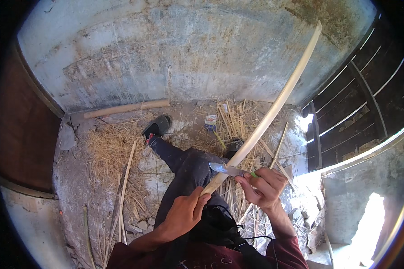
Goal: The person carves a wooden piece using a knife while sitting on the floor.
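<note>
Fingers [268,175] gripping knife [225,169], strip [271,115] — box [210,122] on floor [78,175]

Your right fingers [265,180] mostly hide the knife handle [254,174]. Your left fingers [201,203] cover the near end of the pole [277,107].

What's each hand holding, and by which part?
Left hand: the long pale strip, by its near end. Right hand: the knife, by its green handle.

No legible text or signs
</note>
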Tool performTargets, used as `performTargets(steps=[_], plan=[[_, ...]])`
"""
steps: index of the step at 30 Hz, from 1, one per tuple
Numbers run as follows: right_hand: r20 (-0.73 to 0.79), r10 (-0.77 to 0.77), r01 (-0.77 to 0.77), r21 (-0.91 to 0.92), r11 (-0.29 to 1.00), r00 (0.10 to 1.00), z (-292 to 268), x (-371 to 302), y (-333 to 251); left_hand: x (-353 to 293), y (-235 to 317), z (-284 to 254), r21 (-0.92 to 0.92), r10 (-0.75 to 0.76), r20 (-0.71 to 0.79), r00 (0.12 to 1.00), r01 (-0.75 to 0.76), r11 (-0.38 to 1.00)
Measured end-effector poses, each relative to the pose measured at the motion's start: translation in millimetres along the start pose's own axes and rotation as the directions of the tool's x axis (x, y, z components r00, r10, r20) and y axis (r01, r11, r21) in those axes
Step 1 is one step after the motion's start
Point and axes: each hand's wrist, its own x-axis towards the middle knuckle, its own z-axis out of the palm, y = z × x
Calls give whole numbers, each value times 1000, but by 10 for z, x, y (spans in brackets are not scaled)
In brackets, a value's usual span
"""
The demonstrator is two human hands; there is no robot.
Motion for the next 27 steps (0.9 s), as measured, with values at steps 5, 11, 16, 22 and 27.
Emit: performTargets(steps=[5,11,16,22,27], plan=[[-88,76,-87,-135,987,993,39,-110,151,-11,-9,-6,32,-9,17,1000,9,999],[-238,571,-599,-65,798,786,-274,81,850,-179,-242,54,88,-48,9,999,47,995],[-164,541,-529,116,841,825,-141,-78,506,-22,-259,-49,-56,-17,-44,999,14,998],[80,258,-269,230,935,963,40,-83,96,3,-32,-178,-123,-123,19,992,124,985],[244,126,-185,237,954,962,45,-77,-55,26,-46,-140,-107,-77,7,997,77,991]])
